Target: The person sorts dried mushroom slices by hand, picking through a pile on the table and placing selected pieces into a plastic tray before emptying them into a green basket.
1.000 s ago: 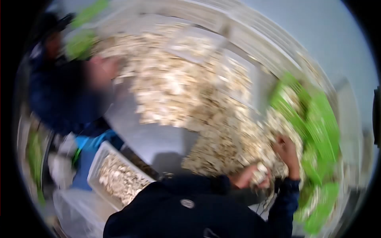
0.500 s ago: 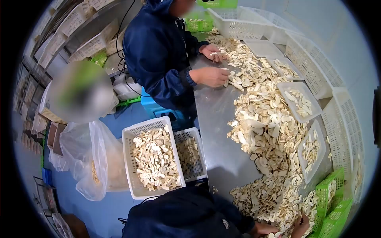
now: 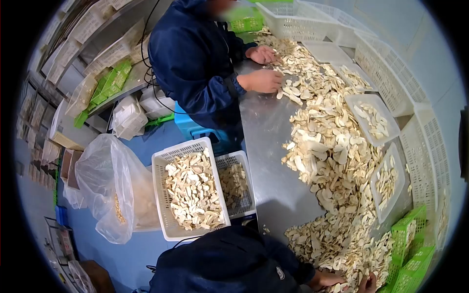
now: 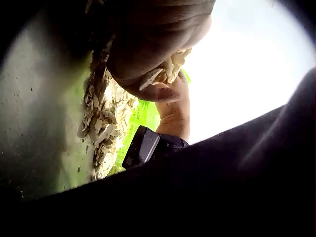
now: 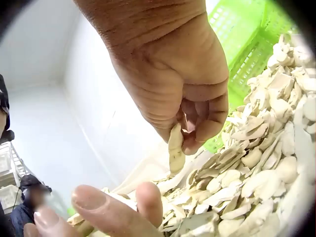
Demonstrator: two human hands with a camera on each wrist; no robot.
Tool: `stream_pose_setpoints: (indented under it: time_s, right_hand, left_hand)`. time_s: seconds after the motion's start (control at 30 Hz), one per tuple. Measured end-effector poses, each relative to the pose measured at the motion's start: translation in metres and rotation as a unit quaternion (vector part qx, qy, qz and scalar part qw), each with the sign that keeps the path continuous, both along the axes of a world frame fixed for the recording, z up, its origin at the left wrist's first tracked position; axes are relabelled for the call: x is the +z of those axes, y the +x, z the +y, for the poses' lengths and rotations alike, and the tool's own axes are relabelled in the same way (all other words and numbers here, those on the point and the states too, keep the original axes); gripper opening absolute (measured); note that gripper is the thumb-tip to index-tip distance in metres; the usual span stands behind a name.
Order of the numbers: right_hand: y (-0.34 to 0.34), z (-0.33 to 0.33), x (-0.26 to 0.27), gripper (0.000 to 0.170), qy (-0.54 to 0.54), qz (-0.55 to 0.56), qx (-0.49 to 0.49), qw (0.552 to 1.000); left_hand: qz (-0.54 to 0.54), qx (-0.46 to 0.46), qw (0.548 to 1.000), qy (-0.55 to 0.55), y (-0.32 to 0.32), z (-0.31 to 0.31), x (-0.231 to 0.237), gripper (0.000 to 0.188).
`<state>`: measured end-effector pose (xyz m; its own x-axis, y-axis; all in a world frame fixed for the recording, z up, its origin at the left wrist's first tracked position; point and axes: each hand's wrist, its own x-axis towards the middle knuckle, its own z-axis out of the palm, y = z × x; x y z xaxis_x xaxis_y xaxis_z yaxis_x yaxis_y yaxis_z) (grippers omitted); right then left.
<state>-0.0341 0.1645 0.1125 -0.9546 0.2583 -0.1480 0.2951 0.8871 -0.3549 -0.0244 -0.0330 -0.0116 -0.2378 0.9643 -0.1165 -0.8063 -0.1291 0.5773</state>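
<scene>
My left hand (image 3: pixel 326 279) is low in the head view, over the near end of a pile of pale dried mushroom slices (image 3: pixel 337 151). Several slices (image 4: pixel 168 71) lie gripped in its curled palm in the left wrist view. Beside it, my right hand (image 5: pixel 168 74) pinches one long slice (image 5: pixel 176 150) between thumb and fingertips above the pile. The left fingers (image 5: pixel 113 212) reach in from below in that same view. Both hands are partly cut off by the head view's bottom edge.
Shallow white trays (image 3: pixel 373 119) with some slices line the pile's far side, backed by white crates (image 3: pixel 381 73). Green baskets (image 3: pixel 410 244) stand near my right hand. A full white crate (image 3: pixel 215 161) is left of the steel table (image 3: pixel 268 141). Another person (image 3: pixel 195 63) handles slices farther along.
The head view has swung from a blurred look at the table to a steady one that takes in the room's left side. The other person's hands have shifted slightly over the slices.
</scene>
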Motion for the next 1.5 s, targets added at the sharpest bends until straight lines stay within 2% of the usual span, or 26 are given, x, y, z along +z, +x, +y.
stream_pose_setpoints:
  time_s: [0.03,0.1,0.13,0.17,0.3,0.47,0.53,0.7,0.77,0.8,0.87,0.93,1.2,1.5]
  right_hand:
    - [0.002,-0.022,0.014,0.036,-0.005,0.006,0.011,1.000]
    - [0.008,-0.020,0.009,0.036,-0.039,0.011,0.018,0.999]
    - [0.011,-0.021,0.008,0.037,-0.057,0.014,0.022,0.998]
    - [0.014,-0.022,0.008,0.035,-0.025,0.026,0.029,0.999]
    - [0.025,-0.007,-0.005,0.035,-0.088,0.021,-0.013,0.996]
    - [0.032,-0.015,-0.005,0.037,-0.059,0.013,-0.034,0.998]
    - [0.032,-0.020,-0.003,0.037,-0.069,0.016,-0.049,0.996]
    - [0.033,-0.010,-0.014,0.036,-0.057,0.021,-0.015,0.998]
    - [0.033,-0.009,-0.015,0.035,-0.035,0.010,-0.015,0.999]
    - [0.032,-0.015,-0.012,0.035,-0.048,0.008,-0.018,0.999]
    - [0.030,-0.029,-0.003,0.035,-0.075,0.003,-0.024,0.997]
    - [0.031,-0.028,-0.005,0.036,-0.079,0.001,-0.022,0.997]
    - [0.032,-0.046,0.004,0.037,-0.066,-0.017,0.004,0.998]
    - [0.038,-0.022,-0.017,0.039,-0.065,-0.008,-0.005,0.998]
  left_hand:
    - [0.000,0.009,1.000,-0.002,0.000,-0.003,0.004,0.046]
    - [-0.032,0.031,0.999,-0.017,0.001,-0.005,0.010,0.039]
    - [-0.056,0.025,0.998,-0.006,0.001,0.000,0.003,0.039]
    - [-0.080,0.017,0.997,0.007,0.000,0.010,-0.006,0.038]
    - [-0.172,-0.010,0.984,0.040,-0.006,0.050,-0.042,0.042]
    - [-0.213,-0.025,0.976,0.034,-0.007,0.086,-0.078,0.049]
    - [-0.222,-0.039,0.973,0.043,-0.010,0.071,-0.067,0.048]
    - [-0.274,-0.047,0.958,0.066,-0.008,0.039,-0.035,0.039]
    - [-0.268,-0.048,0.956,0.105,-0.006,0.048,-0.042,0.033]
    - [-0.244,-0.056,0.959,0.137,-0.004,0.066,-0.057,0.030]
    - [-0.218,-0.057,0.962,0.152,-0.004,0.071,-0.060,0.027]
    - [-0.216,-0.045,0.968,0.118,-0.004,0.054,-0.036,0.027]
    - [-0.211,-0.026,0.974,0.075,-0.002,0.057,-0.033,0.028]
    - [-0.207,-0.023,0.976,0.061,-0.004,0.051,-0.027,0.030]
